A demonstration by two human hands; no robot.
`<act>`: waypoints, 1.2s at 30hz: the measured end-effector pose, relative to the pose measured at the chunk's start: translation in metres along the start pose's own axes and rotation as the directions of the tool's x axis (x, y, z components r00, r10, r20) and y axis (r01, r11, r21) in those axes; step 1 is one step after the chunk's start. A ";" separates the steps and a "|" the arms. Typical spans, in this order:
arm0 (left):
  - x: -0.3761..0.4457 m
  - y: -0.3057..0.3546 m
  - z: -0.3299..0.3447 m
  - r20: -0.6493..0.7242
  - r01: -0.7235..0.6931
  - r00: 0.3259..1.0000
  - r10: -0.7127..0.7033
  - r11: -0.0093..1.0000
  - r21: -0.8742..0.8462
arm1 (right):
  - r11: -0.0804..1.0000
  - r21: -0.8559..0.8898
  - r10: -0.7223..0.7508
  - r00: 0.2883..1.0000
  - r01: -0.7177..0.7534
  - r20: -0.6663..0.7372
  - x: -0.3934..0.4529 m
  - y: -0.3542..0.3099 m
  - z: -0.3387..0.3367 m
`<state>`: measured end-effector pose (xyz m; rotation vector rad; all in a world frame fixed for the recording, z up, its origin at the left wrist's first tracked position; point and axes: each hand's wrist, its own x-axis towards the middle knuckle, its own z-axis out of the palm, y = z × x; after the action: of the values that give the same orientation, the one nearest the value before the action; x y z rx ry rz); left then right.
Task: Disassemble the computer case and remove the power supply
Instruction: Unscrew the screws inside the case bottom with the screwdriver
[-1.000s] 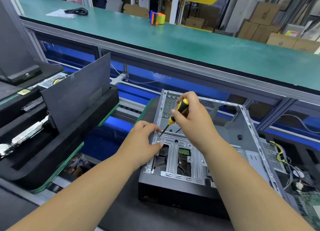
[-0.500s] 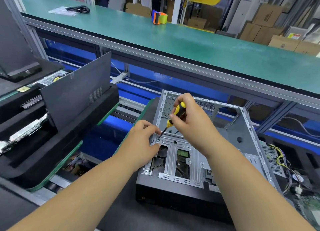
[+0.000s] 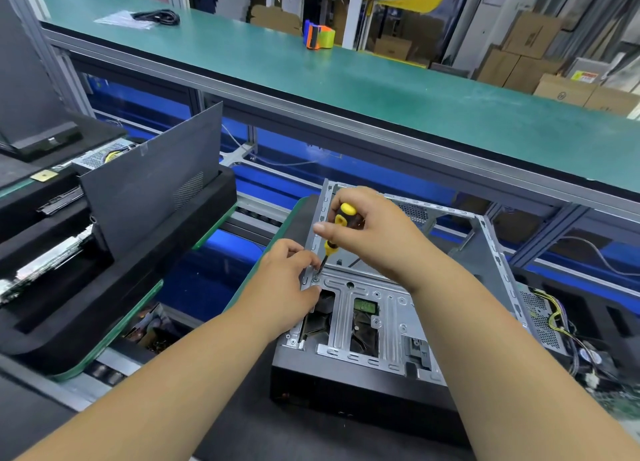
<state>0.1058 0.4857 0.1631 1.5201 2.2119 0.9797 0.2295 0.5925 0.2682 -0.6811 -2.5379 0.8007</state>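
Plainly, the risk sat at the screw [image 3: 316, 279] — a small head at the near-left corner of the metal drive bracket [image 3: 363, 308] inside the computer case [image 3: 381, 322]. The screwdriver [image 3: 337, 233] leaned in at a slant, not square to the head; my judgement was that a tilted tip could cam out, chew the slot, or skid across the bracket toward the left fingertips [image 3: 311, 263] pinched right beside it. A freed screw could also drop through the bracket's openings into the dark bay below, or roll off the black mat [image 3: 294, 436] toward the conveyor rails.

The right hand [image 3: 377, 239] was closed round the yellow-and-black handle, thumb pressed along its side, with the shaft running down-left to the screw. The left hand [image 3: 287, 287] held a narrow pinch — thumb and forefinger nearly meeting around the tip and screw head, steadying them; whether they actually gripped the screw I could not tell. Its heel rested against the case's left edge.

The case lay on its side on the mat, open face up, its side panel [image 3: 152, 180] propped upright in a foam tray [image 3: 121, 287] to the left. A perforated metal box with yellow and black wires [image 3: 540, 318] lay just outside the case's right wall — possibly the power supply, though I could not confirm it. The green desk [image 3: 346, 79] behind played no part.
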 end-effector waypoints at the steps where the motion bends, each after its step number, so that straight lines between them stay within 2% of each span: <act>1: 0.000 0.001 0.000 -0.002 -0.004 1.000 0.004 1.000 0.016 | 0.999 -0.033 0.001 1.000 -0.002 -0.030 0.002 -0.001 0.001; 4: 0.000 0.003 -0.001 -0.015 -0.016 1.000 0.017 0.998 0.065 | 0.996 -0.088 0.019 0.996 -0.026 -0.087 0.003 0.000 0.004; 7: 0.001 0.005 -0.001 -0.033 -0.025 0.999 0.030 0.991 0.130 | 0.997 -0.060 0.049 0.991 -0.057 -0.121 0.000 0.003 0.005; 10: 0.004 0.008 0.000 -0.057 -0.032 0.997 0.045 0.976 0.218 | 0.998 -0.028 0.053 0.989 -0.058 -0.138 -0.002 0.005 0.006; 15: 0.003 0.010 0.007 -0.128 -0.094 0.981 0.148 0.932 0.351 | 0.999 -0.009 0.039 0.992 -0.041 -0.123 -0.002 0.007 0.007; 18: 0.004 0.010 0.007 -0.124 -0.096 0.982 0.145 0.936 0.339 | 0.999 -0.049 0.012 0.995 -0.017 -0.098 -0.003 0.006 0.010; 21: 0.004 0.010 0.004 -0.102 -0.091 0.987 0.127 0.948 0.306 | 0.990 -0.143 -0.035 0.990 0.015 -0.138 -0.005 0.007 0.014; 36: 0.000 0.011 -0.001 -0.045 -0.093 0.993 0.111 0.951 0.294 | 0.995 -0.096 -0.018 0.982 0.000 -0.188 -0.005 0.007 0.009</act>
<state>0.1125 0.4876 0.1714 1.7674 2.4294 0.7616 0.2317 0.5907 0.2553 -0.7391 -2.4174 0.5841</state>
